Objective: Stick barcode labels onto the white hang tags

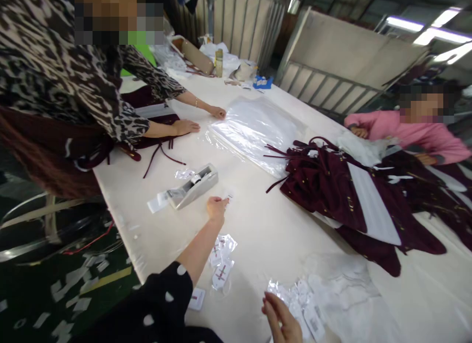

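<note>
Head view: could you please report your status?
Left hand touching small white tag; right hand beside plastic-wrapped white tags; grey plastic tape dispenser beside left hand, not blocking.

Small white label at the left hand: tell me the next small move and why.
Probably draw the small white label back toward the right hand: it is at the fingertips of the left hand, near the tape dispenser, while the right hand, seemingly empty, is beside plastic-wrapped tags.

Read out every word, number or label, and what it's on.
No text is readable.
Small white tag at the left hand: too small.
White angular tags with red marks: too small.
White rectangular barcode-like label beside the right hand: too blurred.
Small blue box: markings too blurred.
</note>
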Motion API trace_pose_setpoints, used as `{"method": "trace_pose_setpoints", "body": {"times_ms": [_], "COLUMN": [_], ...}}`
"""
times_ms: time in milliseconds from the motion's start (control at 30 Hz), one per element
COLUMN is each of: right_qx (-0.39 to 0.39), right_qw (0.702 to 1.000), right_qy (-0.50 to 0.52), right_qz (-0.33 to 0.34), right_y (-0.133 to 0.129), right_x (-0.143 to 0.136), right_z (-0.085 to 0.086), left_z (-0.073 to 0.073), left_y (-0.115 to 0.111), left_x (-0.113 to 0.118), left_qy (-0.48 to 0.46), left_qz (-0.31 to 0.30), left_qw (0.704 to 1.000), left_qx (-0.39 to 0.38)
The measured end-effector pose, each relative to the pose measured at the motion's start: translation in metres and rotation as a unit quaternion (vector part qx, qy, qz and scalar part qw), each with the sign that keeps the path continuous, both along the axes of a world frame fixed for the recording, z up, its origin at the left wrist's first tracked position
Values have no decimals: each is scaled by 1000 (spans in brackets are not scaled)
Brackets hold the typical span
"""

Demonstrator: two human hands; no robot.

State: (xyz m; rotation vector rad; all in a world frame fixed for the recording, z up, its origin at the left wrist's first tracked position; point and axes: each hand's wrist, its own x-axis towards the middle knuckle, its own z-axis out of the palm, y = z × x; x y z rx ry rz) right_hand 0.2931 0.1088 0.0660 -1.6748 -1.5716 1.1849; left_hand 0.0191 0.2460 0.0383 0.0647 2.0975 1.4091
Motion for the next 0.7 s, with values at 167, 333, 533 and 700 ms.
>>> {"method": "trace_pose_setpoints", "body": {"times_ms": [167,333,533,700], "right_qx": [-27,66,114,127], "right_qw": [981,946,974,990], "right_qy": [145,229,156,28], "right_qz": [-128,-221,-117,-48], "right_y": [64,119,138,144], "right_x": [-7,6,41,57], "right_z": [43,79,94,101], "left_z": [58,88,71,66], "left_y": [3,-13,-5,8], "left_x": [95,147,168,180], "left_qy": [-112,-187,-143,-124], "left_qz": [-188,-351,-439,-484], "left_qw": [965,890,863,842], "left_qx": [146,225,206,205]}}
